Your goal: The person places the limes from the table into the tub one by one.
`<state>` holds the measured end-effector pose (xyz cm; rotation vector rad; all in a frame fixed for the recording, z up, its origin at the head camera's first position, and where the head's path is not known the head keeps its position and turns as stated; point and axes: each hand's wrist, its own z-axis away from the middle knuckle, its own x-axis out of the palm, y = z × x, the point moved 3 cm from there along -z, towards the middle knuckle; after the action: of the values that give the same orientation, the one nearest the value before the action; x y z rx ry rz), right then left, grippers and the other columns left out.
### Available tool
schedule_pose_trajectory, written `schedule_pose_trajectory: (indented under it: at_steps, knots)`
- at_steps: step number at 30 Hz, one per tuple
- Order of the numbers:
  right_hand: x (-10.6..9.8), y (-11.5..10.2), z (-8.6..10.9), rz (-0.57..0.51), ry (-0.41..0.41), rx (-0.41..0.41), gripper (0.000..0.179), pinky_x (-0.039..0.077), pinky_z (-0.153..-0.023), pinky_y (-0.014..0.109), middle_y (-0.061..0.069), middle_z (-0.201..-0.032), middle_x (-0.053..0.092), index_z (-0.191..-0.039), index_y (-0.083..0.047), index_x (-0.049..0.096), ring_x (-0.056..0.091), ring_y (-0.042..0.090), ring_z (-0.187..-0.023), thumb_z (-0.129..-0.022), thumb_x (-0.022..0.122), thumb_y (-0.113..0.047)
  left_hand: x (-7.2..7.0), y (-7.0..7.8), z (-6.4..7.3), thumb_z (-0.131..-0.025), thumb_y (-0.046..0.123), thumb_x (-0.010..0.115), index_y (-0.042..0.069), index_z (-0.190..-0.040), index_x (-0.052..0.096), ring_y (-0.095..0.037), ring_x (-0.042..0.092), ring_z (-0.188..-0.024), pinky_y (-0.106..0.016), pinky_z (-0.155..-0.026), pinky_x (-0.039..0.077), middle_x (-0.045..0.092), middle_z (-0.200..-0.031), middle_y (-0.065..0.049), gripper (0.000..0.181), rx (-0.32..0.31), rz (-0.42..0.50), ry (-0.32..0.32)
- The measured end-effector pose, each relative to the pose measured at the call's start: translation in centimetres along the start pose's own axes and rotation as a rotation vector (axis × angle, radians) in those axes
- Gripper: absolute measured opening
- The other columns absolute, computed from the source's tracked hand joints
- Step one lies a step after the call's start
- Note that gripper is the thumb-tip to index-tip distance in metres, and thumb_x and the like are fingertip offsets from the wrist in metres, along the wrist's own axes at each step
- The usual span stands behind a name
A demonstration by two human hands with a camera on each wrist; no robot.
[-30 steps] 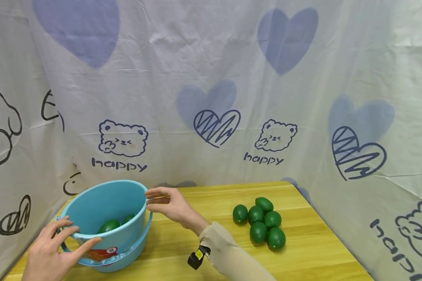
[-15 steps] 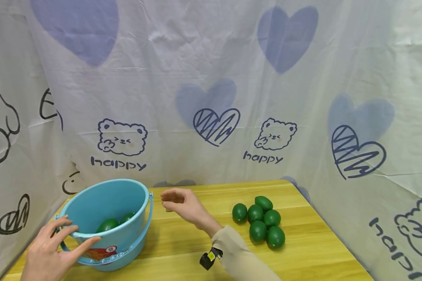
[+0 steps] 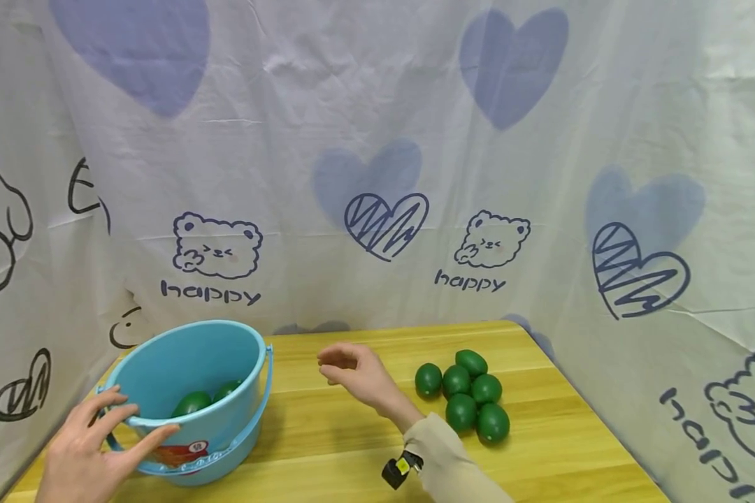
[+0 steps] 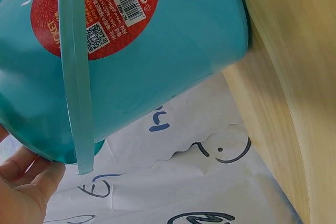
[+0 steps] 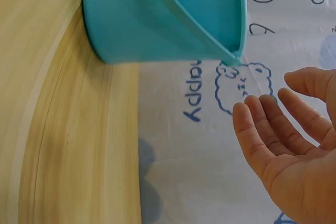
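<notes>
A pale cloth (image 3: 289,91) printed with hearts and bears is hanging round a wood-grained surface (image 3: 554,468). Toward the left of it a blue bucket (image 3: 191,367) is standing mouth up, its handle (image 3: 268,381) hanging down across the front, below a red label (image 4: 121,14). At least two green fruits (image 3: 193,403) are showing inside it, and six more are lying in a loose cluster (image 3: 461,413) on the right. The left hand (image 3: 88,443) is gripping the bucket's near-left rim, fingers spread and bending over the edge while the thumb is lying along the outside. The right hand (image 3: 361,374) is hovering between the bucket and the cluster, touching neither; its fingers are curving loosely, the thumb standing apart from them, with nothing between. The bucket is looking like thin, smooth plastic: probably light, a little springy at the wall and inclined to slide or tip if pushed from one side, so opposite points of the rim, or the handle, are offering the best hold. The fruits are appearing firm, glossy and prone to rolling; taking one round its middle, fingers on one side and thumb on the other, is seeming safest.
</notes>
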<state>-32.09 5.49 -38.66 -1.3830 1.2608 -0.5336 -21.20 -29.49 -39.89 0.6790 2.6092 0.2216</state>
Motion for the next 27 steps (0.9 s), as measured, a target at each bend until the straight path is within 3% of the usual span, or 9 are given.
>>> schedule_pose_trajectory:
  at_steps: [3, 6, 10, 14, 19, 27]
  knots:
    - [-0.9, 0.5, 0.4, 0.053, 0.019, 0.0, 0.023, 0.057, -0.078, 0.026, 0.008, -0.116, 0.069, -0.117, -0.017, 0.069, 0.067, 0.019, -0.101, -0.095, 0.066, -0.025, 0.1, 0.1, 0.0, -0.039, 0.049, 0.094, 0.0, -0.079, 0.069, -0.041, 0.053, -0.096, -0.002, -0.085, 0.022, 0.062, -0.098, -0.019, 0.069, -0.005, -0.003, 0.006]
    - [-1.8, 1.0, 0.7, 0.174, 0.032, -0.009, 0.023, 0.056, -0.08, 0.028, 0.004, -0.114, 0.07, -0.116, -0.018, 0.069, 0.066, 0.018, -0.102, -0.096, 0.065, -0.027, 0.2, 0.2, -0.1, -0.038, 0.05, 0.094, 0.0, -0.079, 0.069, -0.041, 0.054, -0.095, -0.002, -0.085, 0.021, 0.062, -0.098, -0.019, 0.069, -0.009, -0.002, 0.01]
    - [-2.9, 1.8, 1.0, 0.318, 0.027, -0.012, 0.022, 0.055, -0.084, 0.032, -0.003, -0.111, 0.07, -0.116, -0.02, 0.069, 0.066, 0.015, -0.102, -0.097, 0.063, -0.029, 0.3, 0.2, -0.1, -0.044, 0.064, 0.088, -0.001, -0.08, 0.069, -0.041, 0.054, -0.092, 0.0, -0.085, 0.021, 0.062, -0.099, -0.021, 0.077, -0.011, -0.006, 0.026]
    - [-4.1, 2.6, 1.6, 0.38, 0.026, -0.008, 0.024, 0.055, -0.086, 0.032, -0.002, -0.114, 0.07, -0.119, -0.02, 0.068, 0.066, 0.016, -0.104, -0.098, 0.062, -0.027, 0.1, 0.2, -0.2, -0.048, 0.07, 0.084, -0.002, -0.08, 0.069, -0.041, 0.054, -0.089, -0.001, -0.084, 0.023, 0.062, -0.1, -0.023, 0.081, -0.003, -0.013, 0.027]
    - [-6.4, 3.6, 2.5, 0.441, 0.048, -0.009, 0.025, 0.056, -0.087, 0.032, 0.001, -0.117, 0.069, -0.122, -0.017, 0.066, 0.066, 0.018, -0.107, -0.099, 0.06, -0.025, 0.0, 0.2, -0.4, -0.042, 0.059, 0.091, -0.001, -0.079, 0.069, -0.042, 0.054, -0.093, -0.003, -0.083, 0.024, 0.062, -0.098, -0.021, 0.073, 0.0, -0.004, 0.013]
    - [-10.2, 4.6, 4.2, 0.496, 0.145, 0.036, 0.024, 0.056, -0.088, 0.039, 0.003, -0.116, 0.07, -0.12, -0.018, 0.067, 0.067, 0.021, -0.105, -0.097, 0.063, -0.023, 0.0, 0.0, 0.0, -0.046, 0.066, 0.087, -0.002, -0.08, 0.068, -0.042, 0.052, -0.093, 0.003, -0.091, 0.017, 0.061, -0.099, -0.022, 0.078, -0.008, 0.005, 0.017]
